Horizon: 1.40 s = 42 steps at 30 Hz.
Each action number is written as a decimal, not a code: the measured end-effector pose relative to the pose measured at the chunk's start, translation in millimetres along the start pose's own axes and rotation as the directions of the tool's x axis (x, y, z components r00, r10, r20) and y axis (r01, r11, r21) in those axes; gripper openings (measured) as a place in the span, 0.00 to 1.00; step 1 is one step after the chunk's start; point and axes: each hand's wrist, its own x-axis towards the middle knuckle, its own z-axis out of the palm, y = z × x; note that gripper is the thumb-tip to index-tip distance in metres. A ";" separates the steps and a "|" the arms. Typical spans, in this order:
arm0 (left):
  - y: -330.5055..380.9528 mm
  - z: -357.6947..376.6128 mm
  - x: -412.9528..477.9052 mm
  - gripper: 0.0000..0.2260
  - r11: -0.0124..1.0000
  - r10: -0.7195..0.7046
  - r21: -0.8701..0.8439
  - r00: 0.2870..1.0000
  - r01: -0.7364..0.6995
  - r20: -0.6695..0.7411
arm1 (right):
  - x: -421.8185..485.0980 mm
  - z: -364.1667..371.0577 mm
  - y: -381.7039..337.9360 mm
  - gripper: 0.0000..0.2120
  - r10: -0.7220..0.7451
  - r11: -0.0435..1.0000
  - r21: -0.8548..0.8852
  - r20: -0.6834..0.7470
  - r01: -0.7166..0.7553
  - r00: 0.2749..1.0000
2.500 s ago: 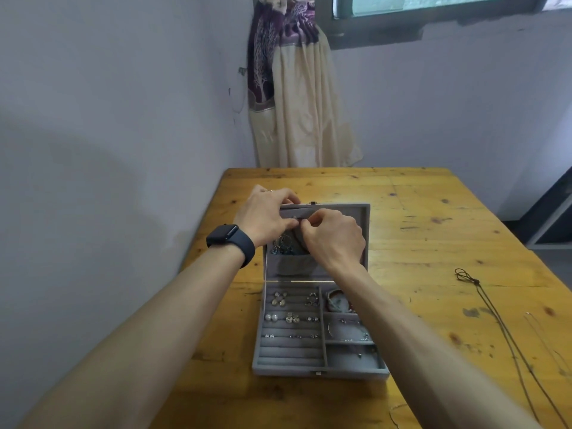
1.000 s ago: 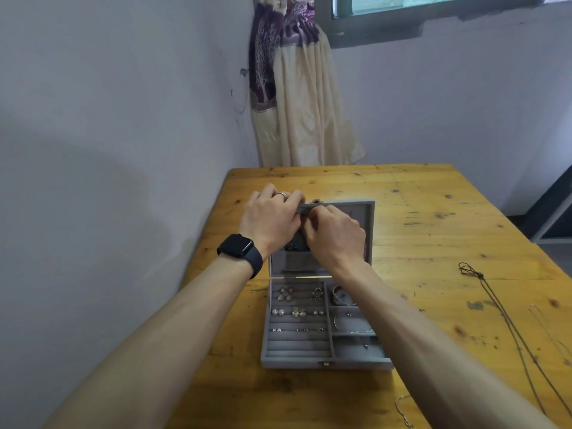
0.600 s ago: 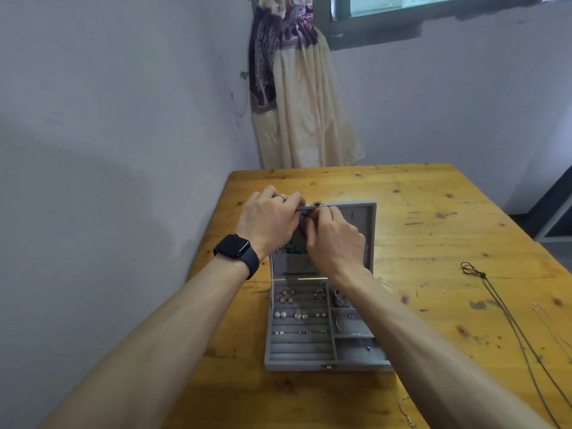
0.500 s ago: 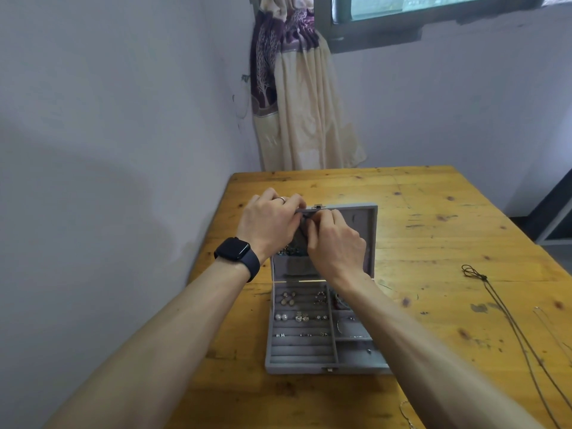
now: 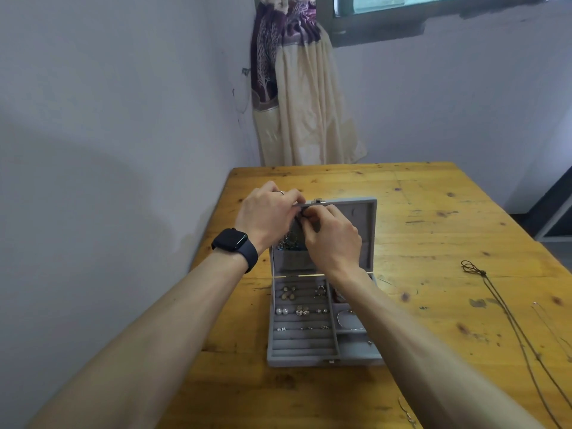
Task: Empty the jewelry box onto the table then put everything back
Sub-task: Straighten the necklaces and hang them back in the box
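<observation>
Soft, even daylight from the window [image 5: 433, 1]; wide-angle bending at edges.

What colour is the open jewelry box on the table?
The jewelry box is grey, lining included, seen best in the head view.

Both hands are higher now: they have gone up from the pocket [image 5: 291, 262] in the lid [image 5: 367, 230] to the lid's top edge. The left hand [image 5: 268, 216] now curls its fingers [image 5: 273, 187] over that edge, next to the clasp [image 5: 318, 200]. The right hand [image 5: 334, 240] now pinches a small dark thing [image 5: 301, 213] just under the edge.
</observation>
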 end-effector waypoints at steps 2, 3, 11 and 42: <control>-0.6 0.4 -1.0 0.09 1.000 0.005 0.000 1.000 -0.005 0.002 | 1.4 -2.0 3.2 0.08 -0.013 0.999 -0.032 0.027 0.013 1.000; -0.8 0.7 -1.5 0.09 1.000 0.007 0.003 1.000 -0.007 0.004 | 1.4 -2.5 4.3 0.08 -0.019 0.998 -0.054 0.037 0.021 0.999; 0.3 0.0 -3.8 0.07 0.999 0.043 0.020 0.999 -0.043 -0.011 | -9.9 -2.6 0.6 0.08 -0.038 0.999 0.025 0.000 0.038 0.999; 6.0 4.2 -3.6 0.10 0.960 -0.225 -0.153 0.971 0.235 0.081 | -14.0 -4.7 -2.5 0.11 -0.015 0.948 -0.314 0.101 0.046 0.995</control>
